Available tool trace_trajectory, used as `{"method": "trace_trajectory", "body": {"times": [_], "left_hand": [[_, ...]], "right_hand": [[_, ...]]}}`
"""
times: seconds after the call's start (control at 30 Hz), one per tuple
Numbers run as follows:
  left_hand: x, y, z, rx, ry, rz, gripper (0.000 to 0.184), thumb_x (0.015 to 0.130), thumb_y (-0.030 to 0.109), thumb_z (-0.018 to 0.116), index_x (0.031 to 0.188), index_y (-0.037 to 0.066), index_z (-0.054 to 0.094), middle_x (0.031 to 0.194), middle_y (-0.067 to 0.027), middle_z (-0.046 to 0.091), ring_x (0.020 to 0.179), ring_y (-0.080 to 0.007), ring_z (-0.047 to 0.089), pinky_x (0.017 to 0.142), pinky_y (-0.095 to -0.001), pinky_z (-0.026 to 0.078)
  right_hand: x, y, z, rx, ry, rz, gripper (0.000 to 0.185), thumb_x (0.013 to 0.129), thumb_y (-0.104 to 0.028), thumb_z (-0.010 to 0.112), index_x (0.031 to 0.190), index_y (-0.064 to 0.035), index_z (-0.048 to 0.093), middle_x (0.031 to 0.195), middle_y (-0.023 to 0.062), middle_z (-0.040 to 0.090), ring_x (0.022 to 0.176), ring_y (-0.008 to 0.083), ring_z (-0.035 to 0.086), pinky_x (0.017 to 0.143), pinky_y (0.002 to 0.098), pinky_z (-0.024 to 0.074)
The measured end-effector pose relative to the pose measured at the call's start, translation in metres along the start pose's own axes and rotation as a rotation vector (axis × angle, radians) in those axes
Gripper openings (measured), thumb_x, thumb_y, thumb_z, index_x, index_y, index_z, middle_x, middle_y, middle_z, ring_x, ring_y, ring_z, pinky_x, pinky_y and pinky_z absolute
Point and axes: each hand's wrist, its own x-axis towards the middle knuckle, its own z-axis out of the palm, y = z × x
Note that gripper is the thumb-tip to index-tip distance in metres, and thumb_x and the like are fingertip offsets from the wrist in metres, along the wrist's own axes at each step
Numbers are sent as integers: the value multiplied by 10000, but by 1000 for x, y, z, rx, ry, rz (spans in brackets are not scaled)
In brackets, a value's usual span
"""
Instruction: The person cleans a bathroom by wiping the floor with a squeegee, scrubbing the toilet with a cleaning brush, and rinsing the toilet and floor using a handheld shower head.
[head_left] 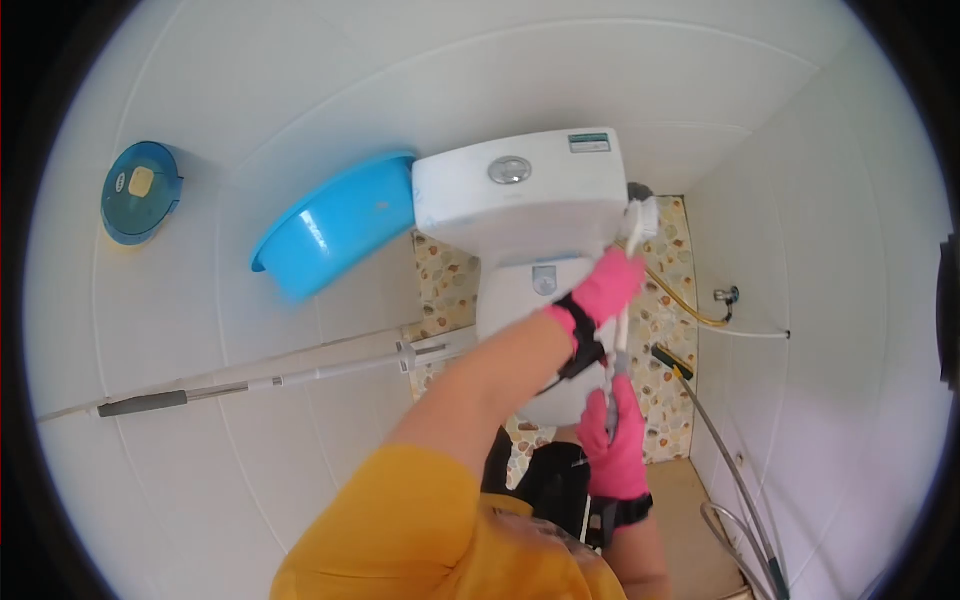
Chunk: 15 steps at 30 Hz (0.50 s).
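Observation:
A long-handled cleaning brush [622, 335] with a white head [645, 217] and a grey grip runs along the right side of a white toilet [545, 395]. My left hand [612, 285], in a pink glove, wraps around its shaft just below the head. Lower down, my right hand [615, 445], also pink-gloved, is closed on the grey grip. The brush head is beside the right end of the toilet tank [520, 195], slightly blurred; I cannot tell whether it touches. The toilet lid is down, partly hidden by my left forearm.
A blue basin [340, 225] is wedged against the tank's left side. A white pole with a grey handle [145, 404] leans along the left wall. At right are a yellow hose [685, 303], a wall tap [728, 296] and a green-headed long-handled tool [672, 361]. A blue paper dispenser [140, 195] hangs left.

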Motion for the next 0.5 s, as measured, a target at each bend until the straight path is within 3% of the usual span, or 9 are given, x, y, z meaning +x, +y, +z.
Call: {"method": "trace_trajectory", "body": {"times": [0.07, 0.13, 0.17, 0.23, 0.3, 0.33, 0.4, 0.47, 0.5], "left_hand": [[-24, -15, 14, -92, -48, -99, 289, 916, 274, 562, 857, -8, 542, 657, -71, 576, 478, -162, 521, 432, -312, 426], [-51, -33, 30, -100, -153, -119, 309, 923, 299, 549, 946, -7, 513, 658, -79, 581, 495, -177, 538, 429, -321, 430], [-62, -41, 32, -66, -222, -176, 307, 927, 302, 542, 965, 0, 498, 654, -77, 580, 506, -180, 547, 434, -323, 437], [-78, -60, 43, -62, -275, -222, 307, 930, 305, 535, 984, 7, 483, 649, -75, 579, 516, -184, 557, 438, -324, 443], [-83, -67, 49, -384, -178, -189, 294, 940, 301, 523, 996, 17, 473, 656, -82, 593, 524, -192, 572, 441, -328, 453], [-82, -63, 43, -399, -159, -190, 294, 940, 301, 523, 996, 17, 473, 656, -82, 593, 524, -192, 572, 441, -328, 453], [-78, -13, 13, -412, 180, -26, 284, 951, 289, 511, 1026, 18, 467, 658, -94, 599, 535, -196, 582, 456, -323, 454], [-45, -42, -30, -603, 444, 43, 270, 965, 281, 496, 1041, 23, 465, 635, -91, 582, 533, -191, 575, 483, -316, 457], [-45, -47, -60, -541, 487, -18, 250, 965, 265, 499, 1031, 28, 458, 654, -90, 573, 537, -188, 577, 480, -314, 454]], "right_hand": [[-11, 3, -18, -513, 151, -185, 383, 996, -258, 447, 1366, -159, 431, 627, -17, 472, 390, 54, 325, 359, 197, 238], [-37, -1, -24, -711, 314, -163, 412, 985, -259, 458, 1375, -130, 423, 614, -22, 463, 406, 45, 341, 363, 195, 252], [-46, -8, -52, -821, 280, -182, 446, 971, -253, 491, 1381, -98, 406, 623, -14, 484, 416, 44, 370, 368, 194, 282], [-67, -21, -83, -982, 489, -237, 458, 944, -208, 546, 1365, -75, 426, 640, 3, 511, 424, 54, 407, 367, 201, 309], [-70, -56, -78, -1215, 505, -226, 437, 908, -130, 595, 1326, -70, 483, 684, 24, 557, 468, 62, 452, 398, 203, 344], [-67, -68, -60, -1330, 538, -185, 432, 901, -114, 599, 1318, -68, 496, 703, 28, 571, 500, 60, 475, 415, 197, 355], [-26, -72, -24, -1496, 425, -265, 447, 892, -97, 609, 1325, -60, 505, 787, 31, 617, 621, 70, 539, 510, 196, 415], [19, -78, -5, -1813, 68, -414, 444, 880, -71, 620, 1315, -55, 528, 888, 25, 639, 717, 84, 565, 600, 210, 450], [35, -71, 11, -1824, 54, -413, 444, 880, -71, 620, 1315, -55, 528, 888, 25, 639, 717, 84, 565, 600, 210, 450]]}}
